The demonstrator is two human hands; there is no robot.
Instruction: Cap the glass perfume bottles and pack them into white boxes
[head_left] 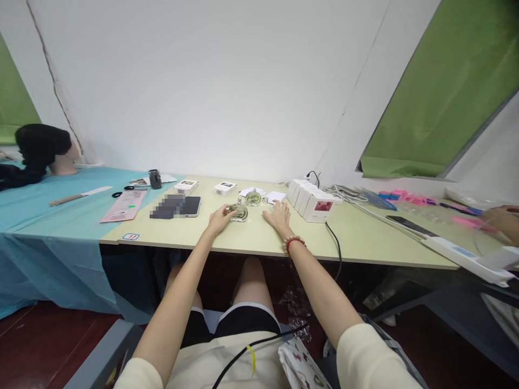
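Note:
My left hand (219,219) reaches across the pale green table (259,240) and its fingers curl around a small round glass bottle (239,211) with a greenish fill. A second similar bottle (253,198) stands just behind it. My right hand (277,215) lies flat on the table with fingers stretched out, its fingertips touching a small white card or box (275,196). A bead bracelet (292,242) and red cord sit on my right wrist.
A row of white boxes (311,201) stands right of my right hand, with cables behind. Two phones (177,206) lie to the left, with small boxes (186,186), a dark jar (154,179), a pink sheet (124,206) and a knife (79,195). Another person's hand (501,219) shows far right.

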